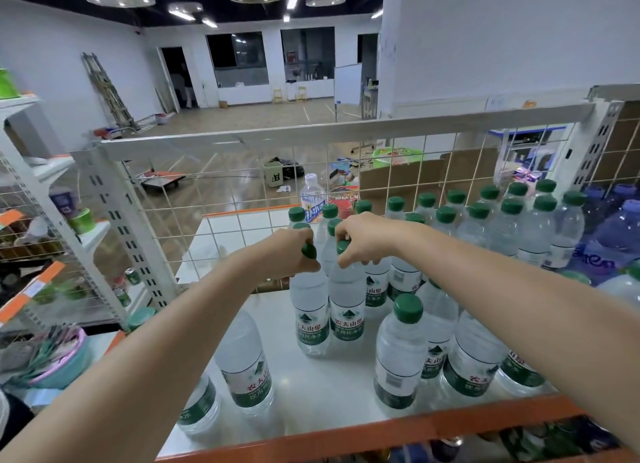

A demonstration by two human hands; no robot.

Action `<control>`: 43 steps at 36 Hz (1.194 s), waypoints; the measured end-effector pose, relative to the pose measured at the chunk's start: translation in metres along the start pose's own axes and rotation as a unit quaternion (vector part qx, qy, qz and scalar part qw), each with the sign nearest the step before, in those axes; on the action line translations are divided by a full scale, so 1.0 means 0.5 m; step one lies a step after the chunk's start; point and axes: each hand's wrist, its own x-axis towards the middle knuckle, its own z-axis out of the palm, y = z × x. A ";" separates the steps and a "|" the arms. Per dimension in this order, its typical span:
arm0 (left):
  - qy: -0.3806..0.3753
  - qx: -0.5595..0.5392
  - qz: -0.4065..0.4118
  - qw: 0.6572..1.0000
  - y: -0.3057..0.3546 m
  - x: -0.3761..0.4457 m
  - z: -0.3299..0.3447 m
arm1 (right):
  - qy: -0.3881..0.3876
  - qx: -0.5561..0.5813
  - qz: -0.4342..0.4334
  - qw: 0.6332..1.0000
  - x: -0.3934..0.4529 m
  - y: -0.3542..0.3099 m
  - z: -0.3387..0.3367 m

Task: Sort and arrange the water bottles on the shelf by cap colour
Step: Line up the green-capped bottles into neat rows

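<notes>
Two bottles gripped at the neck, one in each of our hands.
Our left hand [290, 251] curls round the left bottle [309, 310]; our right hand [366, 238] pinches the cap of the right bottle [347, 303]. Both stand touching, mid-shelf [322, 386]. Bare shelf lies left and front, up to the orange edge [415, 428]; green-capped bottles [502, 216] crowd the right, along the wire grid [221, 192].
</notes>
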 end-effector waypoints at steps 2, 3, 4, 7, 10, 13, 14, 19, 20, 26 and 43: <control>-0.005 0.006 -0.008 1.000 -0.001 -0.004 -0.002 | -0.008 0.004 -0.004 1.000 -0.004 -0.003 -0.003; -0.006 0.010 -0.013 1.000 -0.001 -0.005 -0.002 | -0.008 0.007 -0.005 1.000 -0.006 -0.004 -0.005; -0.007 0.015 -0.017 1.000 -0.001 -0.006 -0.002 | -0.007 0.011 -0.007 1.000 -0.009 -0.004 -0.007; 0.001 0.031 -0.030 0.999 0.009 -0.010 -0.006 | 0.001 0.010 -0.013 1.000 -0.020 0.000 -0.014; 0.054 0.078 -0.032 0.995 0.024 -0.014 -0.013 | 0.015 0.010 -0.019 1.000 -0.038 0.012 -0.026; 0.130 0.113 -0.009 0.985 0.047 -0.013 -0.014 | 0.052 -0.011 -0.033 0.998 -0.065 0.033 -0.043; 0.148 0.116 0.000 0.982 0.059 -0.014 -0.014 | 0.062 -0.020 -0.037 0.997 -0.076 0.043 -0.050; 0.108 0.060 0.049 0.991 0.144 -0.031 -0.012 | 0.026 -0.056 -0.026 0.998 -0.128 0.103 -0.079; 0.063 0.044 0.048 0.996 0.161 -0.034 -0.010 | 0.008 -0.071 -0.021 0.997 -0.137 0.114 -0.083; -0.192 0.022 -0.007 0.981 0.259 -0.066 0.012 | -0.123 -0.098 0.001 0.988 -0.176 0.159 -0.081; -0.038 0.068 -0.008 0.997 0.309 -0.025 0.049 | -0.009 -0.053 -0.042 0.998 -0.184 0.238 -0.071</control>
